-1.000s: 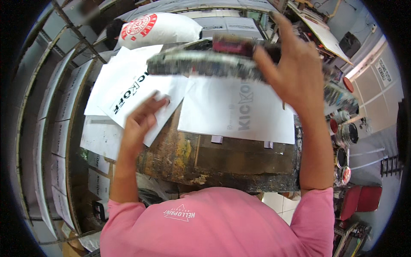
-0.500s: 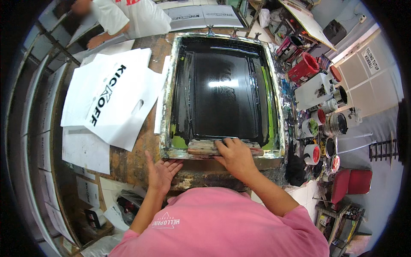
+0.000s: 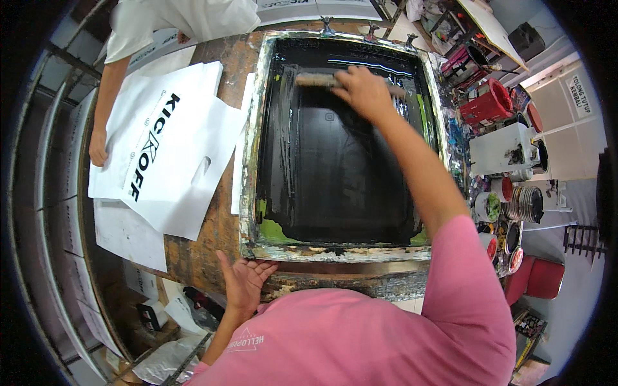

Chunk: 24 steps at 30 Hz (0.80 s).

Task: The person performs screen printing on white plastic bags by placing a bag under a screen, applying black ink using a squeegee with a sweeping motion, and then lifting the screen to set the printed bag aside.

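In front of me lies a screen-printing frame [image 3: 335, 253], its mesh coated with wet black ink and green showing at the margins. My right hand [image 3: 365, 93] grips the wooden handle of a squeegee [image 3: 315, 80] near the far end of the mesh. Faint lettering shows through the mesh in the area behind the squeegee. My left hand [image 3: 246, 280] is open, palm up, with fingertips at the near left edge of the frame; whether they bear its weight I cannot tell. Three clamps, one of them a dark metal clamp [image 3: 327, 26], stand along the far edge.
White printed bags [image 3: 187, 154] lie stacked to the left. A co-worker's hand [image 3: 98, 149] touches the pile's left edge. Ink tubs, a red bucket [image 3: 486, 103] and a white container [image 3: 499, 151] crowd the right side. Metal shelving [image 3: 42, 161] stands far left.
My right hand has moved the squeegee from the near end of the mesh to the far end. The left hand stays at the near edge. The co-worker's hand has come to the bags.
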{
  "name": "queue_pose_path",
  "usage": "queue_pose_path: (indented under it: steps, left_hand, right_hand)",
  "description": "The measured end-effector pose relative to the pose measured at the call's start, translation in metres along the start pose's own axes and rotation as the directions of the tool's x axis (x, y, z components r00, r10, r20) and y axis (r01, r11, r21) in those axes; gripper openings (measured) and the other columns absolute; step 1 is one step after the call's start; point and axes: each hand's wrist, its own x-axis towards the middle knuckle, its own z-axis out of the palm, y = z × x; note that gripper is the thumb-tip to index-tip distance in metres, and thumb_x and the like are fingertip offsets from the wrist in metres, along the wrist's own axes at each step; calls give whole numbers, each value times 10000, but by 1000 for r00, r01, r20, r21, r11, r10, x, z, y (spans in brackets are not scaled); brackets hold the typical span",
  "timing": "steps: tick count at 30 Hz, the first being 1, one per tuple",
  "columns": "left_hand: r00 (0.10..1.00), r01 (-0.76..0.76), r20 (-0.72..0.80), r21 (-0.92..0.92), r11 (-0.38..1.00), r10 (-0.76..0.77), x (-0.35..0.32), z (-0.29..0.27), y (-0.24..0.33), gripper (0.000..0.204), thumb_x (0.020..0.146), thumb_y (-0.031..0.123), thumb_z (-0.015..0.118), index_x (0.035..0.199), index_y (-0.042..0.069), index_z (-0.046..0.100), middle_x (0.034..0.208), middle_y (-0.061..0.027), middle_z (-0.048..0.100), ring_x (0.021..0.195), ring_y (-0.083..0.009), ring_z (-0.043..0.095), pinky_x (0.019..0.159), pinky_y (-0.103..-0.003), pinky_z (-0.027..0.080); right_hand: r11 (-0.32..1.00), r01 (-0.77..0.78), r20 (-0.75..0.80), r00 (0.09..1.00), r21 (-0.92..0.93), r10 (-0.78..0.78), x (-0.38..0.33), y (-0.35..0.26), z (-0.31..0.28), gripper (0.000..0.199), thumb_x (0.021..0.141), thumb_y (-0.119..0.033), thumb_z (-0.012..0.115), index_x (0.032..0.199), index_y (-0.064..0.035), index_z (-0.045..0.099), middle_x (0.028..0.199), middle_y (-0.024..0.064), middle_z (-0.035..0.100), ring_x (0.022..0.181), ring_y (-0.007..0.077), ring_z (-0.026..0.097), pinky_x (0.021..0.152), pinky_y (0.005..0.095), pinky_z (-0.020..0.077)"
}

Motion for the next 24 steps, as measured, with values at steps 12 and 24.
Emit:
queue_pose_path:
  steps: [12,24]
  left_hand:
    - [974,-180,161,134,974,158,-10,-8,2,973,987,846,228,1379,-13,462,1219,-237,697,1097,-313,704,1026,-444,511]
    - [903,-306,342,90,948,259,-24,2,18,989,990,836,255,1441,-29,419,1256,-272,678,1187,-341,681,1063,-448,494]
  right_hand:
    - [1000,2,138,990,-19,0,25,22,-14,420,994,-536,590,1105,-143,686,1013,132,726,973,364,716,797,516,571]
    - [990,-101,275,959,99,70,-191,-177,-199,425,928,-406,693,1100,-33,583,946,167,654,884,368,686,725,472,575]
